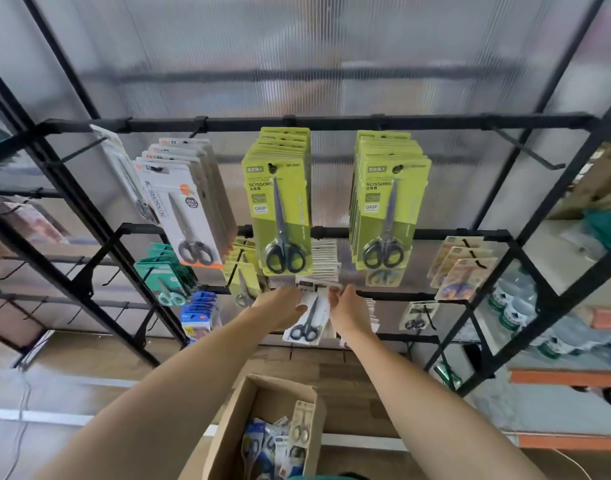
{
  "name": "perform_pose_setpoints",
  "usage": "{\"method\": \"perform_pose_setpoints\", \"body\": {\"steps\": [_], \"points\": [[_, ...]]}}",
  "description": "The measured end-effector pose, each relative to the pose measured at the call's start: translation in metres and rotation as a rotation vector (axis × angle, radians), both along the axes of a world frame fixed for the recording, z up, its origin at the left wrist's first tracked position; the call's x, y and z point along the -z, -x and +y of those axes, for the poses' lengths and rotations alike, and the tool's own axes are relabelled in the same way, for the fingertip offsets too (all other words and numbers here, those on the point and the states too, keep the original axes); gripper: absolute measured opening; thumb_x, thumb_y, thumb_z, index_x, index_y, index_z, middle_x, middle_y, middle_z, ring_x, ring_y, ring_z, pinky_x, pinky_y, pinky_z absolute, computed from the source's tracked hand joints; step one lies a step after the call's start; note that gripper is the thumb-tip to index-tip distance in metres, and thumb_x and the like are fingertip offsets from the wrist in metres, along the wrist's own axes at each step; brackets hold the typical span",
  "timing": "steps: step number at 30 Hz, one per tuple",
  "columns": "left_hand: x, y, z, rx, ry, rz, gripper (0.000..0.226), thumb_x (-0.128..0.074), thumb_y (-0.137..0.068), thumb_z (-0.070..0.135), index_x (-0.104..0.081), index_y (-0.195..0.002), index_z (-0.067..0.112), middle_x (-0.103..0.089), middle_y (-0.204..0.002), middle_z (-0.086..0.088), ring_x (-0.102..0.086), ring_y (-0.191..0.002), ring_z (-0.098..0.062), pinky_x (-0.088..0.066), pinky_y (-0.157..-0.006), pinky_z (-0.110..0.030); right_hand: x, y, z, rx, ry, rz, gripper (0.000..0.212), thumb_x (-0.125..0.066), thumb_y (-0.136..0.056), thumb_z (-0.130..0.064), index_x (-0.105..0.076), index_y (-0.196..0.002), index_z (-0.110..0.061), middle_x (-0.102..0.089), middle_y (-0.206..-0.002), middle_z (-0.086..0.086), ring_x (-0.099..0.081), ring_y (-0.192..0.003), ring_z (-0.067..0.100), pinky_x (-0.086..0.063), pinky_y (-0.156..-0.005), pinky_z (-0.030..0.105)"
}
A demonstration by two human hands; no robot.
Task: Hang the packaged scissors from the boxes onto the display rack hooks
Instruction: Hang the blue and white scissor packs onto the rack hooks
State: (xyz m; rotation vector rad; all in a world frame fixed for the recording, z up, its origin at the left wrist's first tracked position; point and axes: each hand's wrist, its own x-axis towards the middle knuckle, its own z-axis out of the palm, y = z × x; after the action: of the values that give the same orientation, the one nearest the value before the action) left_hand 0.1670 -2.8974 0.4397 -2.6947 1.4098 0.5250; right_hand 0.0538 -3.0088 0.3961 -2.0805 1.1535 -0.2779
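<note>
Hands, left (286, 303) and right (345, 303), each pinch the white carded scissors pack (309, 315) by its top edge, likely to thread its hole onto a black wire rack hook.

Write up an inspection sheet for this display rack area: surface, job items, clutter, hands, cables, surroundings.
Surface: black display rack with hooks; the top-right hook is bare.
Job's things: white scissors pack held at a middle hook; green scissors packs hang above; cardboard box below holds more packs.
Clutter: nothing seen.
Hands: left hand and right hand both grip the white pack at its sides.
Cables: white cable on the floor at left.
Surroundings: translucent ribbed panel behind the rack; water bottles at right.
</note>
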Motion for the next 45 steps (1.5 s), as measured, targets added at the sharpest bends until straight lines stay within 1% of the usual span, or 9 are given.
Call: {"method": "perform_pose_setpoints", "body": {"steps": [4, 12, 15, 20, 24, 27, 32, 37, 45], "points": [[0.012, -0.003, -0.002, 0.012, -0.009, 0.044, 0.039, -0.048, -0.099, 0.04, -0.051, -0.13, 0.017, -0.06, -0.127, -0.009, -0.06, -0.109, -0.029, -0.052, -0.09, -0.044, 0.008, 0.004, -0.001, -0.008, -0.016, -0.049, 0.041, -0.037, -0.104, -0.047, -0.054, -0.109, -0.01, -0.069, -0.097, 0.011, -0.067, -0.088, 0.032, -0.055, -0.073, 0.045], [0.021, -0.004, 0.004, 0.021, -0.03, 0.044, 0.035, -0.044, -0.1, 0.033, -0.054, -0.125, 0.012, -0.059, -0.126, -0.014, -0.061, -0.107, -0.034, -0.051, -0.082, -0.039, 0.024, 0.016, -0.002, -0.02, -0.155, -0.156, 0.03, -0.048, -0.102, -0.034, -0.065, -0.108, -0.01, -0.071, -0.102, 0.005, -0.066, -0.095, 0.023, -0.052, -0.076, 0.034], [0.034, -0.002, 0.015, 0.016, -0.102, 0.09, 0.028, -0.044, -0.099, 0.029, -0.057, -0.114, 0.009, -0.061, -0.121, -0.017, -0.062, -0.102, -0.035, -0.052, -0.079, -0.042, 0.04, 0.024, 0.012, -0.071, -0.208, -0.087, 0.023, -0.051, -0.101, -0.03, -0.064, -0.109, -0.012, -0.068, -0.103, 0.002, -0.065, -0.101, 0.022, -0.052, -0.082, 0.034], [0.068, -0.005, 0.032, 0.024, -0.232, 0.237, 0.033, -0.039, -0.102, 0.009, -0.055, -0.129, 0.002, -0.053, -0.133, -0.014, -0.051, -0.122, -0.032, -0.049, -0.094, -0.042, 0.071, 0.031, 0.044, -0.195, -0.314, 0.05, 0.025, -0.053, -0.1, -0.027, -0.062, -0.118, -0.012, -0.067, -0.123, 0.003, -0.065, -0.105, 0.018, -0.053, -0.087, 0.029], [0.088, -0.008, 0.044, 0.159, -0.321, 0.131, 0.037, -0.039, -0.103, 0.027, -0.047, -0.139, 0.018, -0.051, -0.141, -0.005, -0.05, -0.128, -0.027, -0.046, -0.1, -0.04, 0.108, 0.03, 0.076, -0.178, -0.358, 0.161, 0.022, -0.054, -0.099, -0.032, -0.06, -0.114, -0.017, -0.067, -0.113, 0.001, -0.065, -0.102, 0.018, -0.055, -0.092, 0.037], [0.11, -0.021, 0.053, 0.286, -0.337, 0.1, 0.045, -0.038, -0.105, 0.032, -0.037, -0.147, 0.02, -0.047, -0.145, -0.007, -0.046, -0.132, -0.029, -0.043, -0.102, -0.039, 0.133, 0.029, 0.103, -0.148, -0.41, 0.225, 0.031, -0.053, -0.098, -0.034, -0.06, -0.123, -0.017, -0.063, -0.126, 0.001, -0.06, -0.115, 0.018, -0.05, -0.099, 0.037], [0.174, -0.044, 0.061, 0.418, -0.34, 0.136, 0.052, -0.045, -0.095, 0.051, -0.047, -0.134, 0.016, -0.054, -0.135, -0.01, -0.053, -0.119, -0.028, -0.046, -0.099, -0.043, 0.175, 0.031, 0.154, 0.128, -0.509, 0.209, 0.041, -0.054, -0.098, -0.037, -0.057, -0.133, -0.016, -0.059, -0.134, 0.004, -0.06, -0.117, 0.022, -0.048, -0.095, 0.03], [0.254, -0.042, 0.08, 0.527, -0.463, 0.198, 0.048, -0.042, -0.101, 0.044, -0.044, -0.14, 0.016, -0.053, -0.138, -0.012, -0.051, -0.124, -0.033, -0.044, -0.102, -0.046, 0.257, 0.029, 0.22, 0.482, -0.677, 0.172, 0.042, -0.057, -0.098, -0.032, -0.054, -0.135, -0.014, -0.061, -0.132, 0.007, -0.057, -0.124, 0.028, -0.048, -0.1, 0.039], [0.427, -0.027, 0.131, 0.609, -0.624, 0.303, 0.041, -0.05, -0.099, 0.035, -0.048, -0.132, 0.011, -0.057, -0.13, -0.015, -0.054, -0.121, -0.036, -0.045, -0.097, -0.042, 0.416, 0.015, 0.31, 0.719, -0.836, 0.181, 0.048, -0.056, -0.092, -0.029, -0.048, -0.139, -0.018, -0.055, -0.139, 0.008, -0.054, -0.125, 0.031, -0.042, -0.106, 0.048]]}}
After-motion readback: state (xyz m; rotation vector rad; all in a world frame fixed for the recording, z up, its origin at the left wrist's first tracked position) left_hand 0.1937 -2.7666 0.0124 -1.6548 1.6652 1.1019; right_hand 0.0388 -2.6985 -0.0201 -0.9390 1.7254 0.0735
